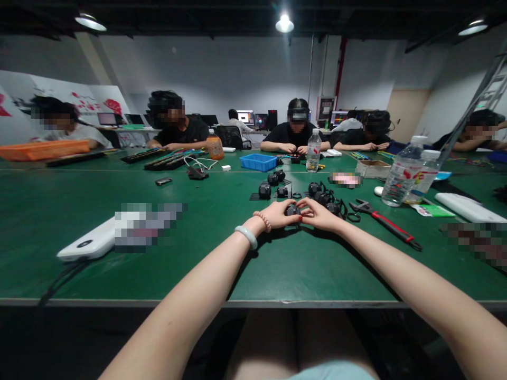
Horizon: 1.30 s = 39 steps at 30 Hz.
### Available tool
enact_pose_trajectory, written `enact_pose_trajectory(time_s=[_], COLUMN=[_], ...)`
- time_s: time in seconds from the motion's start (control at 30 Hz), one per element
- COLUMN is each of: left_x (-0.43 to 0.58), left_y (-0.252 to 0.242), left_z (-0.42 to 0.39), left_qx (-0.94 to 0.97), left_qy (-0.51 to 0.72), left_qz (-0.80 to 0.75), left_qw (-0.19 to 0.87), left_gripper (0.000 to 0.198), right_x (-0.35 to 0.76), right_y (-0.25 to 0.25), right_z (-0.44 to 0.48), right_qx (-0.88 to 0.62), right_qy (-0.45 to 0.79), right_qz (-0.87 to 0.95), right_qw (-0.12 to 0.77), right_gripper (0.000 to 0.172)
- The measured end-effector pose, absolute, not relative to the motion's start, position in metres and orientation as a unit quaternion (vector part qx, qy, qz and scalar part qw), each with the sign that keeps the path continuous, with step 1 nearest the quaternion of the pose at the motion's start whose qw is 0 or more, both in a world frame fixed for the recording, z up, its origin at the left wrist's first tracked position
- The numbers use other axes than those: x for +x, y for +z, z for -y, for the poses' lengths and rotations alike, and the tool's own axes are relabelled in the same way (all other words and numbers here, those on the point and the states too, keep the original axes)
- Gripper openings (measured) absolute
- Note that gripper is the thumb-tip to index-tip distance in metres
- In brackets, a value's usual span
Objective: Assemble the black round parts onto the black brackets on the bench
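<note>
Both hands meet at the middle of the green table (269, 269) around a black faceted fitting (292, 210). My left hand (275, 215), with a bead bracelet and a pale bangle at its wrist, is closed on the fitting's left side. From the right, the fingers of my right hand (317, 215) pinch the same piece. Just beyond lie more black fittings (264, 191), some with thin prongs. Another group of black fittings (322, 196) sits beside my right hand. A black ring nut (354, 217) and a red-handled adjustable wrench (390, 227) lie farther right.
A white power bank (99, 237) with a cable lies at left. Water bottles (402, 171) stand at right, near a small box (373, 169). A blue tray (259, 162) and another bottle (313, 151) stand farther back. Several people sit across the table.
</note>
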<state>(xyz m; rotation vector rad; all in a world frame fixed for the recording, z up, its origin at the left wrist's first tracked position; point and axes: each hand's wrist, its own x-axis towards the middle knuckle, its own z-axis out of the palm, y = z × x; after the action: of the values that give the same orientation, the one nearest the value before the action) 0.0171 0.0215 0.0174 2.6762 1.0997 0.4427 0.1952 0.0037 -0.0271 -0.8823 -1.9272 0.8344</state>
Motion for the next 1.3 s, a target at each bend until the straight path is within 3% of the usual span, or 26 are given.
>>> enact_pose_trajectory(time_s=[1.3], left_x=[0.0168], left_y=[0.0205], left_z=[-0.0179], left_qx=[0.907], left_qy=[0.141], left_qz=[-0.383], left_qw=[0.101], left_gripper=[0.061], right_x=[0.1954], right_y=[-0.0258], right_z=[-0.0036], right_qx=[-0.359], right_qy=[0.324], right_qz=[0.772], right_qw=[0.412], right_gripper=[0.035])
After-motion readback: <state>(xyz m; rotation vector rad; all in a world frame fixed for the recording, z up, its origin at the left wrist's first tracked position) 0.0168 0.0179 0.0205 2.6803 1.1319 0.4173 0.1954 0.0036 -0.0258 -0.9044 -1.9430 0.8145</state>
